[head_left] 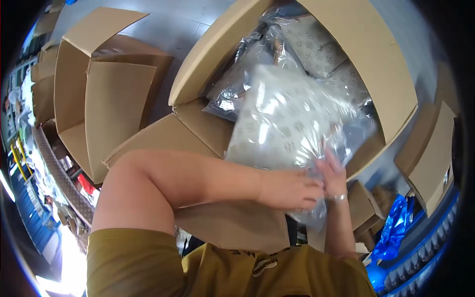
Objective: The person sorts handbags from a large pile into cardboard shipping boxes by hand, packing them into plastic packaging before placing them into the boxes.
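Note:
A clear plastic bag holding a pale, patterned, padded item lies tilted over the near side of a large open cardboard box. My left hand reaches across from the left, its fingers closed on the bag's loose plastic end. Close beside it, my right hand, with a bracelet at the wrist, touches the same crinkled plastic. Its fingers look stretched out, though slightly blurred. Deeper in the box, several similar clear bags with patterned contents are packed, partly covered by the front one.
Another open cardboard box stands at the left on the grey floor. More cardboard boxes are at the right, near shiny blue plastic and a blue ribbed rack. The large box's near flap folds out towards my body.

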Action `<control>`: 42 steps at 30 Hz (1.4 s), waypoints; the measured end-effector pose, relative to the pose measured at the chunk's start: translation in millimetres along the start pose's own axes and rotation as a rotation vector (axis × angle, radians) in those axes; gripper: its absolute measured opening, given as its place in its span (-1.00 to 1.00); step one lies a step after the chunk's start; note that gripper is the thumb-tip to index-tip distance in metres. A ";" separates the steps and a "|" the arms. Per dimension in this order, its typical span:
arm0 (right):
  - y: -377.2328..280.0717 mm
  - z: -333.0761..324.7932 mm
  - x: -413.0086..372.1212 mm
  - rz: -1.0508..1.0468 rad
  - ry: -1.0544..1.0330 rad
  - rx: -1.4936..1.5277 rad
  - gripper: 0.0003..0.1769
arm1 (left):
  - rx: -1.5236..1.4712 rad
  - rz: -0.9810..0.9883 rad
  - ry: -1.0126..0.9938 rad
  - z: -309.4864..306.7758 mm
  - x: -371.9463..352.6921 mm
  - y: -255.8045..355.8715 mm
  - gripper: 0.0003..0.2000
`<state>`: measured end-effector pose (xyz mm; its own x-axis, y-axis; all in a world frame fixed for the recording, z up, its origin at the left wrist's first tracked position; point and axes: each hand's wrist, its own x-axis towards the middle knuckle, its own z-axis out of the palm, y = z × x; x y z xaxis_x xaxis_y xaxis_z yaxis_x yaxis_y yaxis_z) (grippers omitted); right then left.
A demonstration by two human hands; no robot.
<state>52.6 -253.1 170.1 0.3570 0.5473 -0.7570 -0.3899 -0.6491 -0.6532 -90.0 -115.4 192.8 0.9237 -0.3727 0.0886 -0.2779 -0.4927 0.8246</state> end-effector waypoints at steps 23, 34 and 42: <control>126.9 -141.8 -52.8 0.062 0.372 0.511 -0.35 | 0.541 -1.364 0.048 35.9 -53.1 -174.9 -0.19; 62.9 -166.4 -117.9 0.168 0.441 0.178 -0.37 | -0.245 -0.959 0.161 94.3 -11.2 -143.7 -0.26; 5.0 -130.5 -132.8 0.040 0.429 0.163 -0.40 | -0.291 -0.849 0.175 47.4 0.2 -139.9 -0.22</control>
<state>114.1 -398.0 269.8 0.6443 0.2329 -0.7285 -0.5272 -0.5549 -0.6436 -63.5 -83.9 51.0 0.8210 0.1602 -0.5480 0.5684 -0.3206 0.7578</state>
